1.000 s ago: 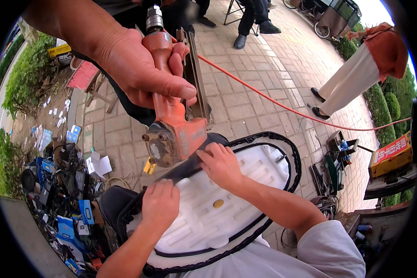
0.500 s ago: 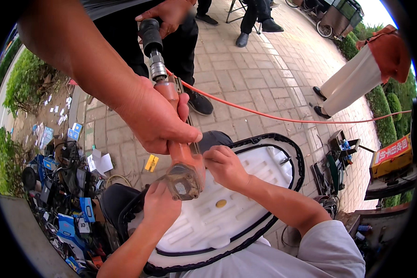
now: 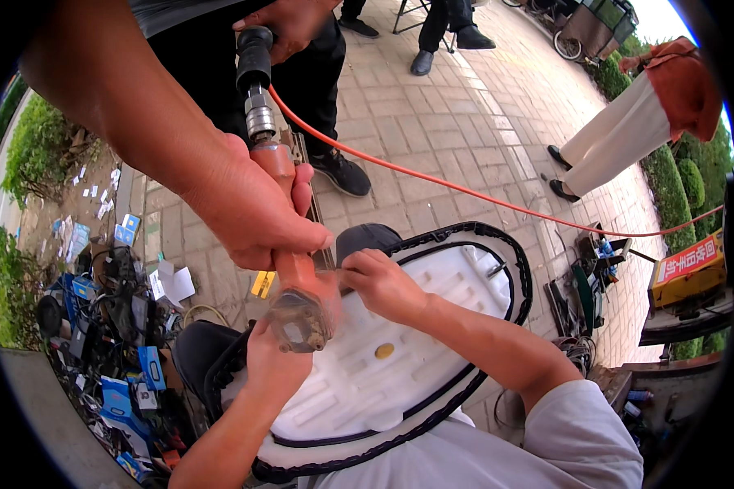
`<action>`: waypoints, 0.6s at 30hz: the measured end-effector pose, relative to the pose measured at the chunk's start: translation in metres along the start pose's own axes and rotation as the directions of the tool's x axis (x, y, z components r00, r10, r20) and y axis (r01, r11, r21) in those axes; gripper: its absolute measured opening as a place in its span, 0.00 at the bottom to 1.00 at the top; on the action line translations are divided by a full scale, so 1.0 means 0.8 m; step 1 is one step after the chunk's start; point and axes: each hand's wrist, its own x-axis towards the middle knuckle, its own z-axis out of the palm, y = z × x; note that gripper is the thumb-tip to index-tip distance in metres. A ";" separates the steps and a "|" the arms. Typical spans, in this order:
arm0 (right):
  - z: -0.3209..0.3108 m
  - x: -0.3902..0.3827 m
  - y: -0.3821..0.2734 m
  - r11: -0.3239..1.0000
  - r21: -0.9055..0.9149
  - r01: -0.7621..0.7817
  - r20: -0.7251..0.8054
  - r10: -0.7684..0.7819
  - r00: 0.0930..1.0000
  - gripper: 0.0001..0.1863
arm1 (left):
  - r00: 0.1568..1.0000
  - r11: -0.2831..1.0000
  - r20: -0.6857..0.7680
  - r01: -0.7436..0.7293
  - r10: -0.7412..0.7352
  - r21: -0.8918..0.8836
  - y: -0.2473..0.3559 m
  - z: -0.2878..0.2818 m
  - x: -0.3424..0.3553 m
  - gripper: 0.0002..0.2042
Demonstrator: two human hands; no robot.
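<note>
A white plastic seat base (image 3: 416, 318) with a black trimmed rim lies upside down across my lap. My left hand (image 3: 279, 363), fingers bent and partly hidden behind the tool, is at its far edge. My right hand (image 3: 387, 285) curls over that edge further right, pressing dark cover material. A co-worker's hand (image 3: 265, 216) grips an orange air stapler (image 3: 302, 306) by its handle; the tool's head sits between my hands, close over the edge. The co-worker's other hand (image 3: 289, 33) is near the black hose connector (image 3: 254, 59).
An orange hose (image 3: 465, 194) crosses the paving (image 3: 432, 130). Electronic scrap and boxes (image 3: 118, 391) lie at left, tools (image 3: 587, 285) at right. A person in pale trousers (image 3: 607, 138) stands at right; dark-trousered legs (image 3: 432, 41) are at the back. A yellow signboard (image 3: 685, 285) is far right.
Over the second, the stapler has swung down toward me, its head coming over my left fingers, and more of the co-worker behind it shows. My hands have shifted only slightly.
</note>
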 end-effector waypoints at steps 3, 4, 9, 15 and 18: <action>0.004 0.000 0.001 0.999 -0.013 -0.033 0.038 0.034 0.999 0.18 | 0.994 0.968 0.051 -0.101 0.092 0.231 0.001 -0.002 0.000 0.06; 0.005 0.002 -0.002 0.999 -0.021 -0.041 0.050 0.043 0.998 0.17 | 0.992 0.947 0.073 -0.118 0.101 0.300 0.001 -0.002 -0.002 0.06; 0.010 -0.001 0.001 0.999 0.049 -0.008 -0.033 0.010 0.999 0.15 | 0.979 0.947 0.199 -0.106 0.045 0.305 0.004 -0.005 -0.007 0.05; 0.000 -0.010 0.000 0.995 0.014 0.102 -0.109 -0.100 0.989 0.18 | 0.977 0.939 0.105 -0.207 0.185 0.274 0.000 -0.010 0.006 0.06; -0.006 -0.021 -0.001 0.992 -0.039 0.123 -0.065 -0.125 0.990 0.16 | 0.975 0.940 0.111 -0.216 0.193 0.263 0.000 -0.013 0.008 0.06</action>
